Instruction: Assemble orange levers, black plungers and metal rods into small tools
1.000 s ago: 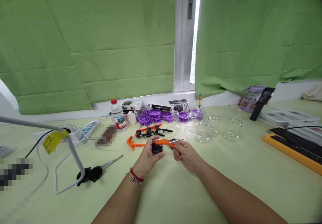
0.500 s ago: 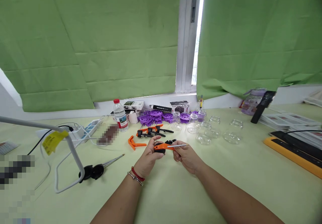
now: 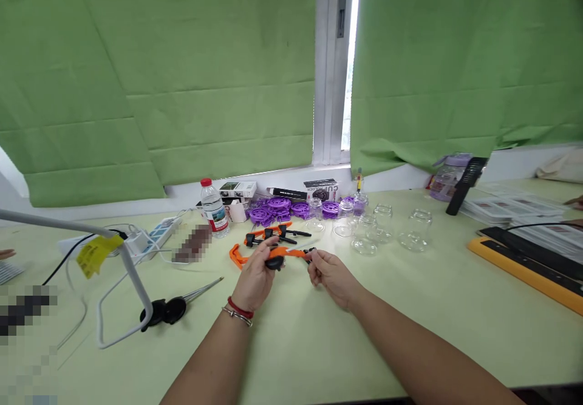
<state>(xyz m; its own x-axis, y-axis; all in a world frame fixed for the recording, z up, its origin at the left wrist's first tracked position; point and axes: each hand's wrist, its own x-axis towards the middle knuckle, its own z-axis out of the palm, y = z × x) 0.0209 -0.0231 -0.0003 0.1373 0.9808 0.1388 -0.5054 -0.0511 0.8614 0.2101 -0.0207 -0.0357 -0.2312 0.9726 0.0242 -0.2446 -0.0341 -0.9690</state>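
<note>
Head view shows one orange piece [image 3: 288, 251] held in the air between the two hands, above the near middle of the pale green table [image 3: 291, 347]. The piece is long and narrow, of a bright, even orange, and it bends slightly, so its outline is a shallow curve. At its left end, below the orange, there is a rounded black part [image 3: 274, 263], dark and bulky beside the slim body. Near its right end a small black part [image 3: 310, 252] is seen, but the fingers cover much of it. A thin pale rod [image 3: 301, 246] slants close over the orange surface; it is blurred, and I cannot tell if it is attached.

The left hand [image 3: 255, 282] is partly closed, its fingers bent around the left end with the black part. The right hand [image 3: 333, 276] is nearly closed, thumb and fingers pinching the right end.

Just behind the left hand lies another orange part [image 3: 235, 255], which is angled and partly hidden. Farther back, black-and-orange assemblies [image 3: 277, 234] lie in a row, in front of the purple wheel-like parts [image 3: 273, 209]. Clear glass jars [image 3: 414, 235] stand to the right of them.
</note>
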